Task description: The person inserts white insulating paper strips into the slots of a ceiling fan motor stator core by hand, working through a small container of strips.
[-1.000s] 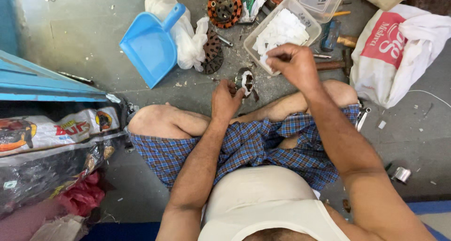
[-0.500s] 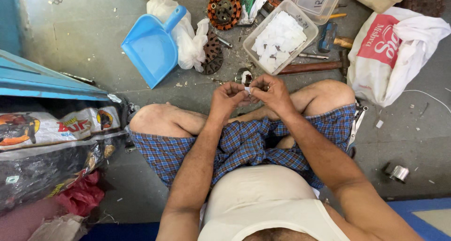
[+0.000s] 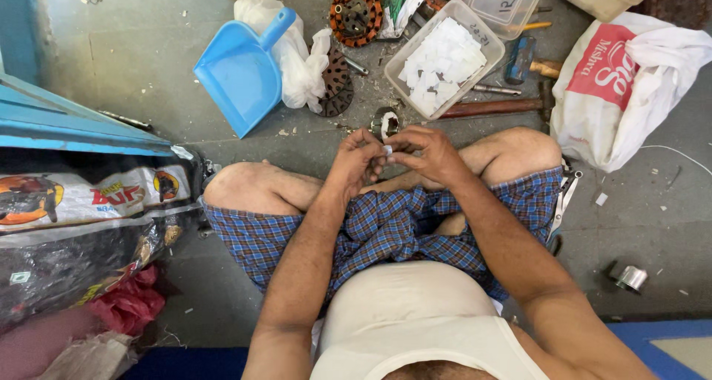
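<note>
Head view, looking straight down on a seated person with crossed legs in blue checked shorts (image 3: 386,228) on a grey concrete floor (image 3: 126,61). Left hand (image 3: 357,157) and right hand (image 3: 423,152) brought together over the shins, fingertips meeting and pinched on a small white paper piece (image 3: 387,150); both curled nearly closed, the piece barely showing between them. Just beyond the hands, on the floor, a small round metal part (image 3: 383,120) with white at its centre, close to the knuckles; touching or not, cannot tell. Farther off, a clear plastic tub (image 3: 475,17) filled with white paper squares (image 3: 443,67), with a second clear container (image 3: 512,2) behind it. Right of the tub, a hammer (image 3: 493,107) lying flat and a white and red plastic bag (image 3: 630,83). Left of the tub, a blue dustpan (image 3: 241,72), a crumpled white bag (image 3: 297,68), and a round copper-wound motor part (image 3: 356,13). Near the right knee, a pair of scissors (image 3: 565,202); lower right, a small metal cylinder (image 3: 632,278). At far left, printed sacks (image 3: 89,202) stacked under a blue ledge (image 3: 67,124).
</note>
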